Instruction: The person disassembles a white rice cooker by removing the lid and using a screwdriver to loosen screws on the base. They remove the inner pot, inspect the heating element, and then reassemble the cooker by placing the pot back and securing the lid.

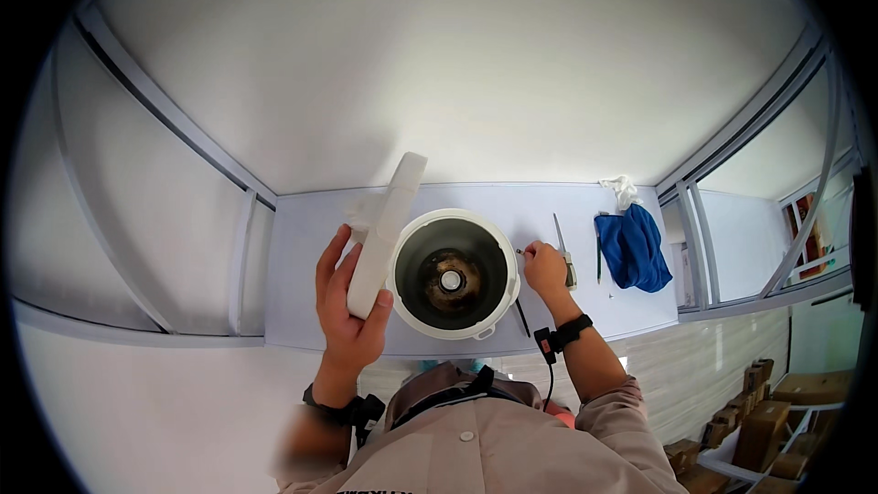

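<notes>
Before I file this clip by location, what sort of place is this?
Probably a workshop or factory workstation: framed partitions flank a pale bench holding an open, cooker-like pot, and brown boxes sit at lower right.

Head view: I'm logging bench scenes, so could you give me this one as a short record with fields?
Cooker: on the table, open at the top, brown marks on its inner floor
Left hand: grips a long white piece at the cooker's left
Right hand: at the cooker's right side; whether it pinches something small is unclear
Farther right: blue cloth, with a crumpled white cloth behind it
Unclear: whether the white piece joins the cooker
</notes>
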{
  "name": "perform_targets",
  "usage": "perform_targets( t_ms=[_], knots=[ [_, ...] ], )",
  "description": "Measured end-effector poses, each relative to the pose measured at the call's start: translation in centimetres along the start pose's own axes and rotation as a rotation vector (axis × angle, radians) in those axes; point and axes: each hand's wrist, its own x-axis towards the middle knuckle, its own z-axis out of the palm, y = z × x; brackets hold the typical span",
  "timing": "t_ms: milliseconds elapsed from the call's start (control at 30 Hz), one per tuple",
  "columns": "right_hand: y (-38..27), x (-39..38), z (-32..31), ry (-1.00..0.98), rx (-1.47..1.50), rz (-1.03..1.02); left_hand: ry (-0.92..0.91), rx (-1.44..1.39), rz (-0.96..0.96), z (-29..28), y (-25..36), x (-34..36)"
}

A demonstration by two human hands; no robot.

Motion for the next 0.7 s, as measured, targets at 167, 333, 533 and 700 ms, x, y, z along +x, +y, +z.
perform_targets(
  t_ms=[167,333,533,700],
  knots=[
    [-1.3,-0.9,-0.7,0.178,-0.16,-0.099,-0.022,-0.001,0.034,0.4,-0.1,-0.4],
    [-2.2,-1.0,-1.9,0.357,0.226,-0.193,-0.139,0.032,0.093,1.3,0.8,-0.8],
    [-7.4,-3.7,-8.7,0.143,0.842,-0.206,-0.232,0.057,0.184,3.8,1.3,-1.8],
    [-10.9,-5.9,-13.7,0.052,0.813,-0.644,-0.064,0.007,0.142,3.1,0.7,-1.6]
  ],
)
